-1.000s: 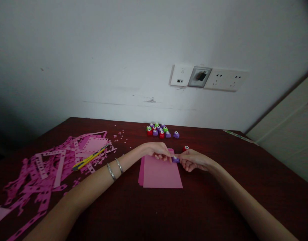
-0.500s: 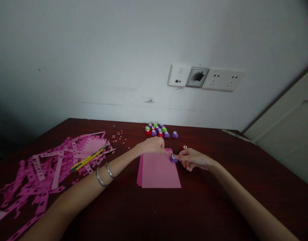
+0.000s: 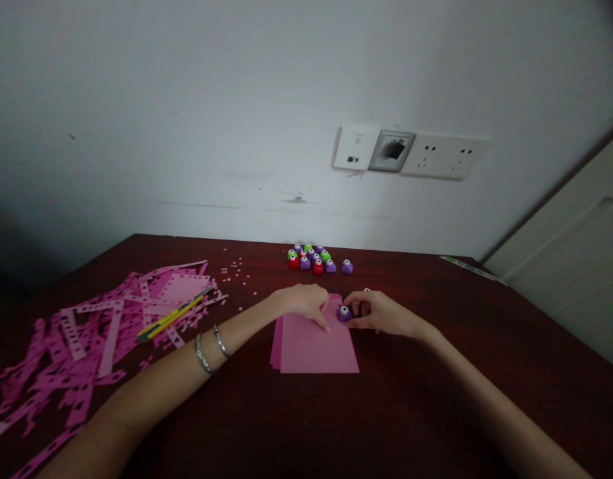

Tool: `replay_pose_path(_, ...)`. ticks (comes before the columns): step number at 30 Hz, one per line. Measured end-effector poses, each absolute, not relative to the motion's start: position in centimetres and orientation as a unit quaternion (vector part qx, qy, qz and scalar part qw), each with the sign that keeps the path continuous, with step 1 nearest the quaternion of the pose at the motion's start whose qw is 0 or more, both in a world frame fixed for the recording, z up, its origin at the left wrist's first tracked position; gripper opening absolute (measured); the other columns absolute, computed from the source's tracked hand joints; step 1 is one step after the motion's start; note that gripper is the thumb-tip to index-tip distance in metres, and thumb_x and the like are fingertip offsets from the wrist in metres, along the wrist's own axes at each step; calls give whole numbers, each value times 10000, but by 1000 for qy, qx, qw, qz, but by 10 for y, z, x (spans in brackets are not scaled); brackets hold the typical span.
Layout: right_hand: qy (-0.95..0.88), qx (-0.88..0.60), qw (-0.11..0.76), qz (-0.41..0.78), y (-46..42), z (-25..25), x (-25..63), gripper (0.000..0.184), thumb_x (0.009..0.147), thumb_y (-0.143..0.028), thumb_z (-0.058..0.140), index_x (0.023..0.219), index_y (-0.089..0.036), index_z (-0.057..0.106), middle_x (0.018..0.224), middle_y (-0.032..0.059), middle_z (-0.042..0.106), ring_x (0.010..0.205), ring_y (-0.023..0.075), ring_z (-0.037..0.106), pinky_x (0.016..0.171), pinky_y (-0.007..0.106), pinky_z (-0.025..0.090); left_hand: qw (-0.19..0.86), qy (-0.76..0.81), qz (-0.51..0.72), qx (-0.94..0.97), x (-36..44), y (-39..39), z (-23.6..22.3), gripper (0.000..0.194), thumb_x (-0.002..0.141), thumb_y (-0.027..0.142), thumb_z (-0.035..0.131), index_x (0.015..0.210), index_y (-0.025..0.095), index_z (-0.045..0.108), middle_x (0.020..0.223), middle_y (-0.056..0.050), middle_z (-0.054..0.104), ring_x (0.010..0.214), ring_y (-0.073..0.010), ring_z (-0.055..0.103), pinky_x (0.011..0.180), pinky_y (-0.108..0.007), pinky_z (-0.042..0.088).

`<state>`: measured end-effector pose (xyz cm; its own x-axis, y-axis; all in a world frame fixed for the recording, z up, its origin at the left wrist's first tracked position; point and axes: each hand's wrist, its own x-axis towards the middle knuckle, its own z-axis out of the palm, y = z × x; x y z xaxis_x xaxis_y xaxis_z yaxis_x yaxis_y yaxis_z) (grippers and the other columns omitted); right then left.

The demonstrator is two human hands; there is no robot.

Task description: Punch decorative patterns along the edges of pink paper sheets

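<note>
My right hand (image 3: 381,314) grips a purple craft punch (image 3: 344,313) with a white button between thumb and fingers, at the upper right edge of the pink paper sheets (image 3: 316,346). Across the upper left of the sheets lies my left hand (image 3: 306,303), holding nothing; its thumb is spread away from the fingers and points down over the top sheet. The sheets form a small stack, with darker pink edges showing at the left. Behind my right hand another punch (image 3: 367,290) is nearly hidden, only its top showing.
Several red, green and purple punches (image 3: 311,256) cluster near the wall, with one purple punch (image 3: 347,266) just right of them. Punched pink paper strips (image 3: 87,332) pile up at the left, under a yellow utility knife (image 3: 174,315). Tiny paper cutouts (image 3: 234,269) lie scattered beside them.
My left hand has drawn back from the purple punch and its thumb has opened out over the paper. The fingers of my right hand have come round the punch.
</note>
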<state>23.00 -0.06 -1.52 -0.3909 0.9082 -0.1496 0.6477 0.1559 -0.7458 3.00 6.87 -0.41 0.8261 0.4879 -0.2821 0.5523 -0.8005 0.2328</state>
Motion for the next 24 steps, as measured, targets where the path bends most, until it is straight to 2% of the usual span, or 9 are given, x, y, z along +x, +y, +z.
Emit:
replay_pose_path(4,-747,-526,183,363,0,-19,229,294,711,-357,650,924,-165,586,705,-16,470,535,72,448,341,140,409,159,268,-87,946,30,72,-9,462,580,595,655,737,164,600,756,-48,598,642,-167,503,500,-259,322)
replay_pose_path(16,-726,-525,172,411,1,-17,236,281,712,-327,638,928,-159,580,712,-1,511,589,104,495,371,179,478,201,238,-71,947,29,77,-13,420,583,551,681,678,158,568,648,-10,557,545,-116,454,494,-250,296)
replay_pose_path(24,-702,-551,146,426,2,-8,247,288,686,-329,655,895,-155,559,704,-4,520,563,94,488,355,174,472,203,252,-96,941,30,74,-6,406,599,539,671,711,155,601,673,-29,586,572,-140,485,541,-266,330)
